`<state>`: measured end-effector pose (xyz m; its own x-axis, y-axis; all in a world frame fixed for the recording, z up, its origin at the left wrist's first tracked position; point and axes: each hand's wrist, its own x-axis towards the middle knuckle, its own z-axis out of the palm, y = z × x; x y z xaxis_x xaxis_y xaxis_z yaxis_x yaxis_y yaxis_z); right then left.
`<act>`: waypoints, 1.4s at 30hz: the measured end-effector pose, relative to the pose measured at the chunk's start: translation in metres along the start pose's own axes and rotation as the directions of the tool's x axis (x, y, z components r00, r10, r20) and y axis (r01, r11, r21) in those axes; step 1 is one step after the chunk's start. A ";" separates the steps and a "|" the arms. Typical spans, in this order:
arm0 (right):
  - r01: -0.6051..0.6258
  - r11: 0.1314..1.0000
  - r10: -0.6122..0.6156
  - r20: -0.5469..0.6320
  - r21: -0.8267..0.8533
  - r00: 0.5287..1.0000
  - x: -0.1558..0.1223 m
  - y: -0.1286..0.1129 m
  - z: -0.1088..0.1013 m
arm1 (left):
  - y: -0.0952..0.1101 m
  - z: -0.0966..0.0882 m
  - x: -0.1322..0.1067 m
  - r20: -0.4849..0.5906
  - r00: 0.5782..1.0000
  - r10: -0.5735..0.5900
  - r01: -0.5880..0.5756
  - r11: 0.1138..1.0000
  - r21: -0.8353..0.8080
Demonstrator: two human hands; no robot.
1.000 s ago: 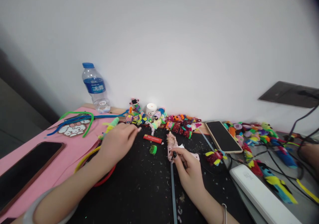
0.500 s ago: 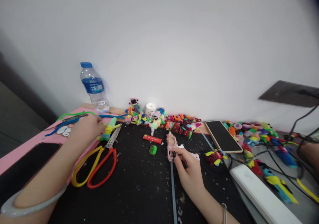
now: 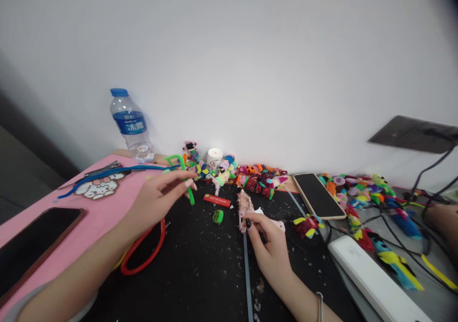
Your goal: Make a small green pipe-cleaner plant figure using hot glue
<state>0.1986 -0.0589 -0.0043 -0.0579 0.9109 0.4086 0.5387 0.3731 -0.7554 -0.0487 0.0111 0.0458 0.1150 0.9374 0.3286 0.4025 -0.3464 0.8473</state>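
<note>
My left hand (image 3: 166,195), over the left part of the black mat, pinches a bent green pipe cleaner (image 3: 184,169) between thumb and fingers. Under that wrist the scissors show a red handle loop (image 3: 145,257) and a sliver of yellow; their blades are hidden. My right hand (image 3: 270,248) is closed on a pink tool that looks like a glue gun (image 3: 244,207), its tip crusted and whitish. A red strip with print (image 3: 217,200) and a small bright green piece (image 3: 218,216) lie between the hands.
Pipe-cleaner figures (image 3: 255,181) line the wall beside a white cup (image 3: 214,157). A water bottle (image 3: 130,126) stands at back left near blue pipe cleaners (image 3: 118,171). Phones lie left (image 3: 39,245) and right (image 3: 318,195). A white power strip (image 3: 372,279), cables and another person's arm (image 3: 442,222) are at right.
My left hand has moved right and nearer, lifting the green pipe cleaner from the pink surface and now covering the scissor blades and the small figure. My right hand stays in place.
</note>
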 end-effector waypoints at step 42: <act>-0.421 0.565 0.241 0.346 0.709 0.907 0.009 -0.004 0.000 | -0.012 0.050 -0.015 0.178 0.890 -0.420 0.402 0.536 -0.743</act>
<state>0.1958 -0.0524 0.0027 -0.2132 0.9770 0.0108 -0.2671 -0.0477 -0.9625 -0.0098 0.0030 0.0097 0.0953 0.9859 -0.1376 -0.4127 0.1649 0.8958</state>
